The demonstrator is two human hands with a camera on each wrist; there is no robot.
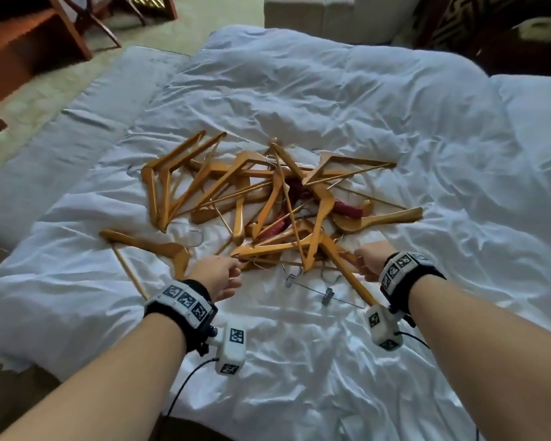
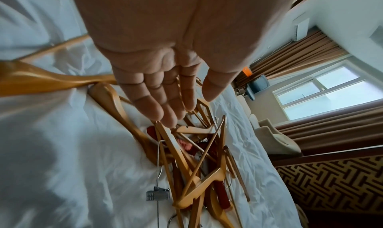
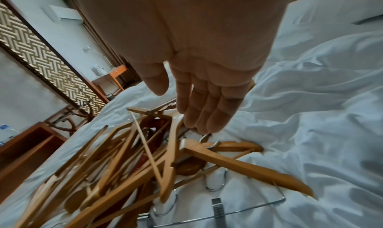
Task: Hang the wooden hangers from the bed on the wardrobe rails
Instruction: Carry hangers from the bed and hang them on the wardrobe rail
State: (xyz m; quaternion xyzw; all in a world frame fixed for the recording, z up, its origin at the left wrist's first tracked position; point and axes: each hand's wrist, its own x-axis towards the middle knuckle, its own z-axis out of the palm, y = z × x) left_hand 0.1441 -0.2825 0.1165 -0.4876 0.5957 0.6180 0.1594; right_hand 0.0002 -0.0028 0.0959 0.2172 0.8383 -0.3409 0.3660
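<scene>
Hangers [image 1: 268, 205] of pale wood lie in a tangled heap in the middle of the bed [image 1: 395, 128], crossing over one another on its rumpled white duvet; a few dark red padded hangers [image 1: 347, 209] are buried among them; one wooden hanger [image 1: 159, 249] lies a little apart at the near left of the heap; a metal clip hanger [image 1: 323, 289] lies on the duvet at the near edge, between the two wrists; the left hand [image 1: 218, 276] reaches to the near left end of the pile, its fingers [image 2: 163, 107] straight and relaxed with the tips at a wooden arm, gripping nothing; the right hand [image 1: 371, 261] reaches to the near right side, fingers [image 3: 207, 112] likewise extended and loose just above a metal hook, thumb apart, nothing held; dark wooden furniture [image 1: 29, 43] stands on the floor beyond the bed at far left.
</scene>
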